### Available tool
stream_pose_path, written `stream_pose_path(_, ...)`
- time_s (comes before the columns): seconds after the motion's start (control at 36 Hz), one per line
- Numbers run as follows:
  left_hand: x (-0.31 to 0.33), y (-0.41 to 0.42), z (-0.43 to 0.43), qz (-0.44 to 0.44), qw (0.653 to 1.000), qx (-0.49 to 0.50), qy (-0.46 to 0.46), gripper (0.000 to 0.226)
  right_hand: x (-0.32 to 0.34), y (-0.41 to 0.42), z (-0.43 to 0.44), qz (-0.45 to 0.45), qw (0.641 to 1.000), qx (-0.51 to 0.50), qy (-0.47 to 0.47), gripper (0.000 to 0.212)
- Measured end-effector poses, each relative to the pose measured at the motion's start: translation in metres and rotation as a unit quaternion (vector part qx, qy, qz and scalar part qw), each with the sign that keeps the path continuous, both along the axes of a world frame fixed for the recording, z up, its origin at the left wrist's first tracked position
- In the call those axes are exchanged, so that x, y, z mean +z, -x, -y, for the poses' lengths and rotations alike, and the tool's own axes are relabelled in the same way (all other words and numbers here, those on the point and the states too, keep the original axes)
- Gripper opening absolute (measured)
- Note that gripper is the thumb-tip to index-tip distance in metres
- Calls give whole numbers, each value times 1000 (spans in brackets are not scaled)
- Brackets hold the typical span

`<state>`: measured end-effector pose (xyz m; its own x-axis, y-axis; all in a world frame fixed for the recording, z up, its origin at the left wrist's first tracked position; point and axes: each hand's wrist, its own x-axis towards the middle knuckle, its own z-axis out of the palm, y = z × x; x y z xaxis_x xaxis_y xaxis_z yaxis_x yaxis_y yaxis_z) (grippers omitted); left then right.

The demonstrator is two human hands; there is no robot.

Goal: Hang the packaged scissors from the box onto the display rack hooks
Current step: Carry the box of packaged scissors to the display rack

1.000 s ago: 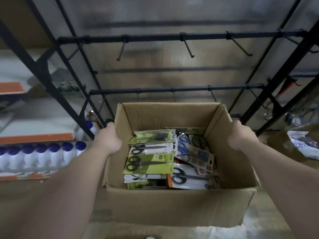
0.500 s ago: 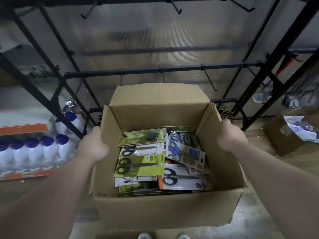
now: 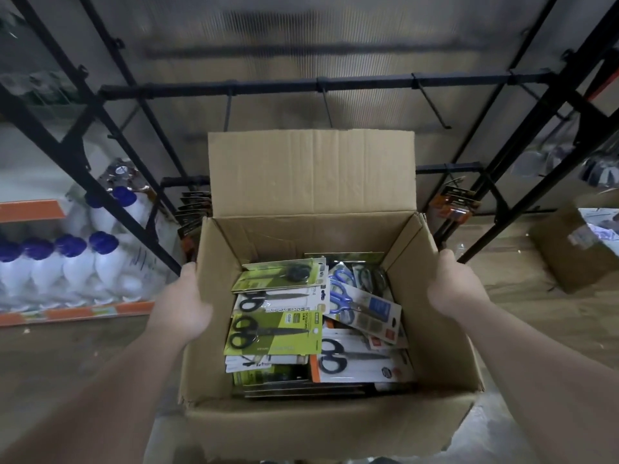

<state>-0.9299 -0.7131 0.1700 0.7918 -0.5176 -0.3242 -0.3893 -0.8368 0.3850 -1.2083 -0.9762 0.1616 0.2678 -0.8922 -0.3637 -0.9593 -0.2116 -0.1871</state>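
Gripping the cardboard box (image 3: pixel 318 426) at centre frame, both hands are clamped on its side walls. The left hand (image 3: pixel 182 309) wraps the left wall near the rim, thumb pointing up along the outer corner. The right hand (image 3: pixel 455 289) curls round the right wall at about the same height. How the fingers lie beyond the cardboard is hidden on both sides.

Inside the box sit the packaged scissors, stacked flat in overlapping layers. A green pack (image 3: pixel 274 333) with black handles lies on top at the left. A white pack (image 3: pixel 355 363) with black handles rests to its lower right, and a blue-handled pack (image 3: pixel 361 303) lies tilted toward the right wall. More green and white cards show beneath and behind them. The back flap (image 3: pixel 311 172) stands upright at the far side.

Across the upper frame runs the black rack bar (image 3: pixel 268 87), and bare hooks (image 3: pixel 326 105) jut from it toward the camera, well above the box. Lower on the rack, small carded goods (image 3: pixel 452 202) hang at the right, just past the box's far corner. White bottles with blue caps (image 3: pixel 77 262) line the shelf at the left edge. A second carton (image 3: pixel 569 256) sits on the floor at the right edge.
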Motion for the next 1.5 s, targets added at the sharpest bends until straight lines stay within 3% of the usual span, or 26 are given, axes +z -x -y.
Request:
stream_pose_path(0.28,-81,17,-30,-39,999,16,-17,54,-90,11,-26,-18,999,-19,-42,68)
stream_pose_path(0.5,-150,16,-29,-58,998,17,-36,54,-162,9,-30,-42,998,1,-52,39)
stream_pose_path(0.69,-209,13,-23,-58,998,21,-19,62,-223,5,-24,-15,998,-9,-59,39)
stream_pose_path(0.89,-260,9,-22,-57,998,31,-15,53,-266,-2,-21,-15,999,1,-51,42)
stream_pose_path(1.06,-296,3,-20,-72,997,37,-16,66,-289,-5,-21,-10,999,-8,-50,39)
stream_pose_path(1.22,-320,-3,-15,-73,997,39,0,57,-306,-7,-17,-5,998,-14,-57,49)
stream_pose_path(1.5,-345,-14,0,-75,997,31,7,61,-327,-14,-4,8,998,-28,-64,52)
